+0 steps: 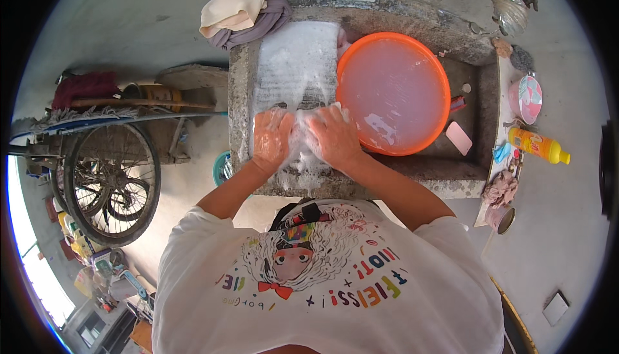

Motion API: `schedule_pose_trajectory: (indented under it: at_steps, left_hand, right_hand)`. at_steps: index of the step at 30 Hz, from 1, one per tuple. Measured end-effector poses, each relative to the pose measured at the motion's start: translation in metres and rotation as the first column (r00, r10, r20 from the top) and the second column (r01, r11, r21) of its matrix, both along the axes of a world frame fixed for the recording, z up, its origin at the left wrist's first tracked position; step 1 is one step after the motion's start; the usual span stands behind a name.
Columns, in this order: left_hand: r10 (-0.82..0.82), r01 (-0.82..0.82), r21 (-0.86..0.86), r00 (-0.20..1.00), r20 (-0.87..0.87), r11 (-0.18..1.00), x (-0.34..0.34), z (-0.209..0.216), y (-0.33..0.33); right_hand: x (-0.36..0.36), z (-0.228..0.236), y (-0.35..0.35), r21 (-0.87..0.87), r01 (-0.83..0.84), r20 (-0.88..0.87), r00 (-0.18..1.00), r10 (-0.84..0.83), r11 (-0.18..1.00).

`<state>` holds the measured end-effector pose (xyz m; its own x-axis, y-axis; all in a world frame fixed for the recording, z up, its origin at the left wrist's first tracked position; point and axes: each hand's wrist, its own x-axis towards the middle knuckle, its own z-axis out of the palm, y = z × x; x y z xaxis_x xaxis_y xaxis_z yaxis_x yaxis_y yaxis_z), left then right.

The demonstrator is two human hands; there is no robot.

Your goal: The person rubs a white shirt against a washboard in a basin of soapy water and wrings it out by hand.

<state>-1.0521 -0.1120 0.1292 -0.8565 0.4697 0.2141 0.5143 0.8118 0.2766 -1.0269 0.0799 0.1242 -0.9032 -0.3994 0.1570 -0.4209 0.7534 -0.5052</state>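
Observation:
Side by side, my left hand (272,140) and my right hand (334,137) press down with curled fingers on a white, foam-covered cloth (302,140). Thick suds hide most of its shape. Under it lies a ridged stone washing slab (290,64), its upper part coated in white foam, with dark grooves showing through nearer my fingers. Right of my right hand stands a round orange basin (442,77) of cloudy, soapy water. A bit of pale wet fabric (342,43) shows between slab and basin.
The basin sits in a concrete sink (412,185). Folded beige cloth (238,6) lies on its far left corner. Beside the basin is a pink soap bar (459,138). A yellow bottle (539,146) stands on the right ledge. Leftward are a cart wheel (113,185) and a teal bucket (222,168).

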Motion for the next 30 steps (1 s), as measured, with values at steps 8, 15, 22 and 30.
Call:
schedule_pose_trajectory:
  at_steps: [8,15,22,30]
  left_hand:
    - [0.439,-0.445,-0.265,0.895,-0.086,0.856,-0.128,-0.039,0.021]
    - [-0.08,0.09,0.167,0.995,-0.067,0.982,0.011,-0.002,-0.002]
    - [0.347,-0.349,-0.111,0.937,-0.037,0.93,-0.108,-0.069,-0.002]
    - [-0.116,0.114,0.061,0.993,0.027,0.992,0.022,0.01,-0.005]
  right_hand:
    - [-0.15,-0.039,-0.038,0.119,0.45,-0.081,0.893,-0.443,0.885]
    - [-0.005,0.002,-0.005,-0.02,0.018,-0.081,0.997,-0.019,1.0]
    - [-0.144,-0.028,-0.035,0.16,0.335,0.013,0.94,-0.341,0.929]
    - [0.012,0.018,-0.009,0.078,-0.042,-0.136,0.989,0.053,0.996]
